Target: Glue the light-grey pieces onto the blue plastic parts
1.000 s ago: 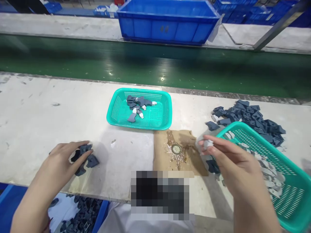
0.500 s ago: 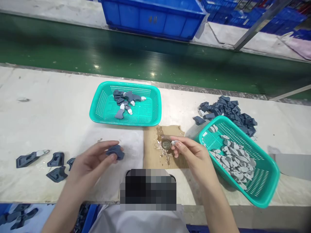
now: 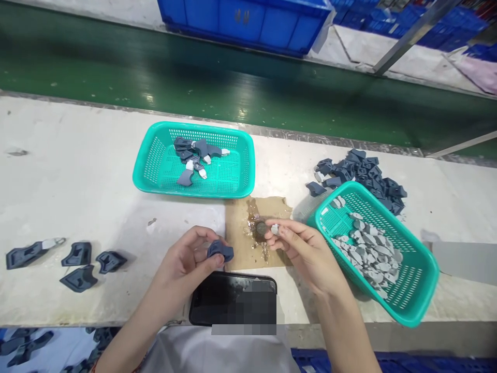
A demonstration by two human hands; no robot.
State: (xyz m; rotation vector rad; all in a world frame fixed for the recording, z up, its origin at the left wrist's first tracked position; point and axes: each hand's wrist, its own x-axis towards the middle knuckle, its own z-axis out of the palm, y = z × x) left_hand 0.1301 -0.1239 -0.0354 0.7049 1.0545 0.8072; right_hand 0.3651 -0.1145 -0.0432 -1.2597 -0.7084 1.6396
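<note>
Between its thumb and fingers, my left hand (image 3: 190, 259) grips a dark blue-grey plastic piece (image 3: 220, 252) in front of my body. My right hand (image 3: 301, 246) pinches a small light-grey piece (image 3: 275, 229) close to a round dark spot of shiny liquid (image 3: 261, 229). That liquid lies on a brown cardboard sheet (image 3: 236, 223). On the right, a green basket (image 3: 429, 290) holds many light-grey pieces (image 3: 375, 248). Farther back, another green basket (image 3: 155, 192) contains several dark pieces with light-grey ends (image 3: 200, 150).
A heap of dark pieces (image 3: 373, 176) lies behind the right basket. Several more dark pieces (image 3: 78, 278) rest at the left. A phone (image 3: 217, 300) lies at the table's front edge. Beyond the table (image 3: 97, 155) are a green strip (image 3: 186, 77) and a blue crate (image 3: 240, 26).
My left hand has moved right with the dark piece, toward the cardboard and my right hand. The light-grey piece stays pinched in my right hand. The view has shifted slightly.
</note>
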